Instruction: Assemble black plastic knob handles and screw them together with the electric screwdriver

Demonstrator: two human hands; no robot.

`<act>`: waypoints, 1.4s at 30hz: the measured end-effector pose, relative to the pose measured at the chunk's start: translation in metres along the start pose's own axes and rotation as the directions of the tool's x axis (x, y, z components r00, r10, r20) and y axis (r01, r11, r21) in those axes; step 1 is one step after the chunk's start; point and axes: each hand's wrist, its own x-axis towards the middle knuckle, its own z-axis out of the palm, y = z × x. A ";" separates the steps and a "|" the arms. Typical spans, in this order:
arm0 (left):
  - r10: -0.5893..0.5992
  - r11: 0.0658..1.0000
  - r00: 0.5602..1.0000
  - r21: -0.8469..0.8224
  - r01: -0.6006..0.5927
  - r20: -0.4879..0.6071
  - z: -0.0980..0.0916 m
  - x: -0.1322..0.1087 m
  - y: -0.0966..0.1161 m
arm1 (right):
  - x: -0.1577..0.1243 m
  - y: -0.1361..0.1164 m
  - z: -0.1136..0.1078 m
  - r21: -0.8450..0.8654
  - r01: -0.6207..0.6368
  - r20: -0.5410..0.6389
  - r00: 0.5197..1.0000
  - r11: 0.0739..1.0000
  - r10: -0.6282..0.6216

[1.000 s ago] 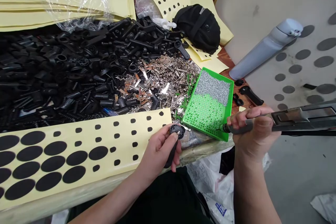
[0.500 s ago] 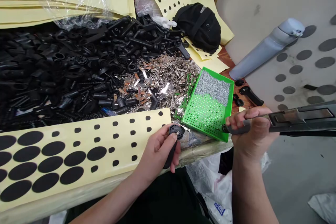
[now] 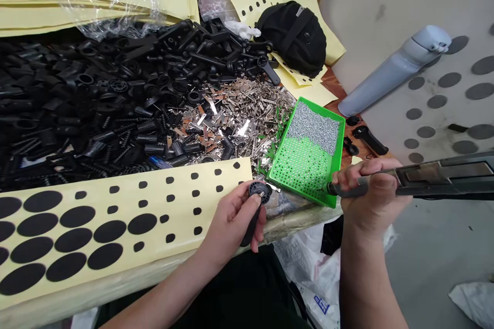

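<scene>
Cluttered bench (image 3: 293, 227): left hand (image 3: 230, 222), lower centre, still grips a black handle (image 3: 252, 227), right hand (image 3: 368, 203) a tool (image 3: 436, 176); work seems paused.

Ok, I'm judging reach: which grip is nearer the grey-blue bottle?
Right. The right grip is below the grey-blue bottle in frame; the left grip is farther off, lower and to its left.
</scene>
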 end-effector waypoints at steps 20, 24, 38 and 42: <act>-0.022 1.000 1.000 0.003 0.022 -0.014 0.002 -0.002 0.005 | -0.001 0.002 0.000 -0.009 0.056 0.015 0.998 0.998 -0.056; -0.007 1.000 1.000 -0.015 0.007 0.006 0.001 -0.001 0.002 | -0.002 0.002 0.001 -0.013 0.060 0.016 0.998 0.998 -0.060; 0.004 1.000 1.000 -0.031 -0.003 0.025 -0.001 -0.001 0.001 | 0.001 0.004 -0.001 -0.024 0.036 0.023 0.999 0.999 -0.036; 0.000 1.000 1.000 -0.030 0.001 0.012 -0.001 -0.002 0.001 | 0.001 0.002 0.000 -0.031 0.030 0.048 0.998 0.999 -0.028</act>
